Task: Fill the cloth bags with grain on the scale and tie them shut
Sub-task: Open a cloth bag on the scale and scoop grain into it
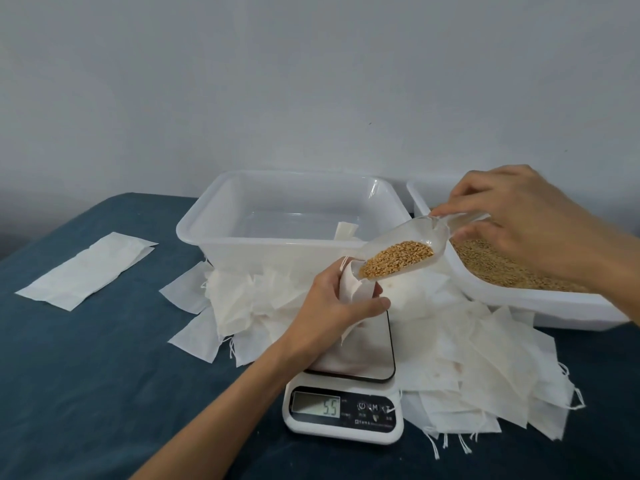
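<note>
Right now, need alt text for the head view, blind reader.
A right hand tips a clear scoop of grain into a cloth bag that the left hand holds open over a digital scale. Empty bags lie around it; a grain tray sits to the right.

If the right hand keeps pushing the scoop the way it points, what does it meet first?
Probably the bag held by the left hand: the scoop tip already sits at its mouth. Depth is hard to judge.
</note>
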`<state>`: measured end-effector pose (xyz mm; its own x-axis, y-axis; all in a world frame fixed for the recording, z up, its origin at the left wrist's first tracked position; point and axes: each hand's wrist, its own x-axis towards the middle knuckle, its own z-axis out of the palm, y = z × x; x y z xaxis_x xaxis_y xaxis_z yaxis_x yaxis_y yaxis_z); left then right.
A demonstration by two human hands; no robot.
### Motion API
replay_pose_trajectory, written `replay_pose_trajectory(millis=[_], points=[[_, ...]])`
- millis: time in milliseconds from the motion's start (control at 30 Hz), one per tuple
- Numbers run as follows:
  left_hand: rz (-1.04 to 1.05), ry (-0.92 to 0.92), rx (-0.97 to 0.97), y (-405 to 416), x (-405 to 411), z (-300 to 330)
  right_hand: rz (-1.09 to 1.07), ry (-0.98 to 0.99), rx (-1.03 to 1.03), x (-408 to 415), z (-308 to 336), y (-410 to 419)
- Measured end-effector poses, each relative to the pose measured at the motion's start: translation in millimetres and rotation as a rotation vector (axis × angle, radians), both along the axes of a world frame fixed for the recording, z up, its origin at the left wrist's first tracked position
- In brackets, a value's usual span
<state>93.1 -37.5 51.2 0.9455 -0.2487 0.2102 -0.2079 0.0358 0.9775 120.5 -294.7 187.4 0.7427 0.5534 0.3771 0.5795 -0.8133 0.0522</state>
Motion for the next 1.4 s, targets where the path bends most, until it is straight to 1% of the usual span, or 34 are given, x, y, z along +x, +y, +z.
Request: replay_pose_trajectory(millis=[367,767,1400], points=[[-0.012,0.03,-0.023,-0.9,-0.9,-1.5,-0.029,-0.062,-0.069,-11.4,7.2,8.6],[0.015,0.039,0.014,-2.7,-1.4,-2.6,-0.012,-0.061,-0.056,-12.2,0.4,8.5],[0.025,0.069,-0.021,-0.8,-0.3,-1.4,-0.021,-0.055,-0.055,-14.1,-1.5,11.9]])
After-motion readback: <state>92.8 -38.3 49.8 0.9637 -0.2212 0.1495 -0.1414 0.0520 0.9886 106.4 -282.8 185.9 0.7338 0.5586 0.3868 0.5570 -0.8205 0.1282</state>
